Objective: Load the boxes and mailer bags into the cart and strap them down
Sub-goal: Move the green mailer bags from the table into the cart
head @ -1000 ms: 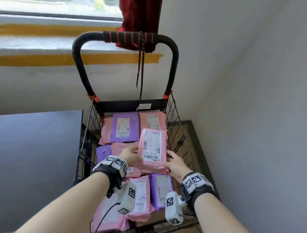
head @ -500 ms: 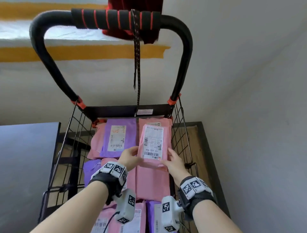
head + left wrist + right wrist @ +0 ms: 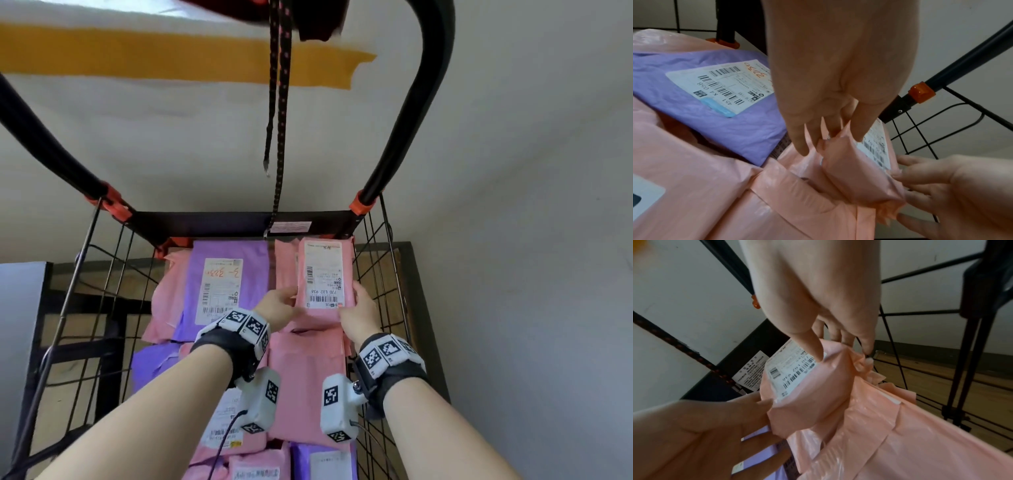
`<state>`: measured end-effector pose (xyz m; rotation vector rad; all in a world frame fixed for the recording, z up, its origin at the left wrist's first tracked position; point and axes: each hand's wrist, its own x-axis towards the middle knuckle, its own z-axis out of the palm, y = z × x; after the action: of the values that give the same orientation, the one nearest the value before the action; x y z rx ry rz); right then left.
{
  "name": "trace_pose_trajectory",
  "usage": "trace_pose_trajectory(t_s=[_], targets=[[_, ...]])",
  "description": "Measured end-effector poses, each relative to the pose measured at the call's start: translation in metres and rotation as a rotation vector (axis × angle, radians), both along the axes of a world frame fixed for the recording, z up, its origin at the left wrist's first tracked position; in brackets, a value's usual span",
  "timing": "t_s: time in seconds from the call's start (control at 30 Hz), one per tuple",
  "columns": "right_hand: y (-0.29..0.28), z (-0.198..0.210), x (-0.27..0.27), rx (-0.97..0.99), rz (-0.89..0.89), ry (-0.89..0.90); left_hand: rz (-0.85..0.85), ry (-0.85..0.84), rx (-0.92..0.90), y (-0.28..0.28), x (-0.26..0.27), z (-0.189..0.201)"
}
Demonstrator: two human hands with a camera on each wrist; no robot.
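A small pink mailer bag (image 3: pixel 323 274) with a white barcode label lies at the far right of the wire cart (image 3: pixel 387 274), on top of other pink bags. My left hand (image 3: pixel 279 305) pinches its near left corner and my right hand (image 3: pixel 359 308) grips its near right corner. In the left wrist view my left hand (image 3: pixel 830 129) has the pink mailer bag (image 3: pixel 855 170) between fingers and thumb. In the right wrist view my right hand (image 3: pixel 838 344) has its thumb on the label of the pink mailer bag (image 3: pixel 809 394). A black and red strap (image 3: pixel 279 113) hangs from the handle.
A purple mailer bag (image 3: pixel 219 281) lies at the far left of the cart on a pink one, with several more pink and purple bags nearer to me. The black handle bar (image 3: pixel 407 113) arches overhead. A dark table (image 3: pixel 17 308) stands left, a white wall right.
Both hands have carried the pink mailer bag forward from the middle of the cart to its far right corner. The head camera has come closer to the cart.
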<state>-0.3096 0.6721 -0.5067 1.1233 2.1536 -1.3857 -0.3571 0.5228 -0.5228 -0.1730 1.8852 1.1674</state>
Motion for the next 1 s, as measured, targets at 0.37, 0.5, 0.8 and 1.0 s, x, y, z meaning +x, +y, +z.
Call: trace_pose_trajectory(t_s=[0.37, 0.5, 0.8, 1.0], targets=[[-0.015, 0.059, 0.028, 0.103, 0.194, -0.111, -0.158, 0.171, -0.287, -0.037, 0.025, 0.054], [-0.029, 0.097, 0.051, 0.135, 0.311, -0.076, -0.278, 0.248, -0.383, -0.052, 0.056, 0.090], [-0.063, 0.171, 0.123, 0.318, 0.655, -0.011, -0.267, 0.421, -0.482, -0.088, 0.135, 0.178], [-0.112, 0.214, 0.167, 0.430, 0.927, 0.109, -0.225, 0.537, -0.652, -0.142, 0.214, 0.235]])
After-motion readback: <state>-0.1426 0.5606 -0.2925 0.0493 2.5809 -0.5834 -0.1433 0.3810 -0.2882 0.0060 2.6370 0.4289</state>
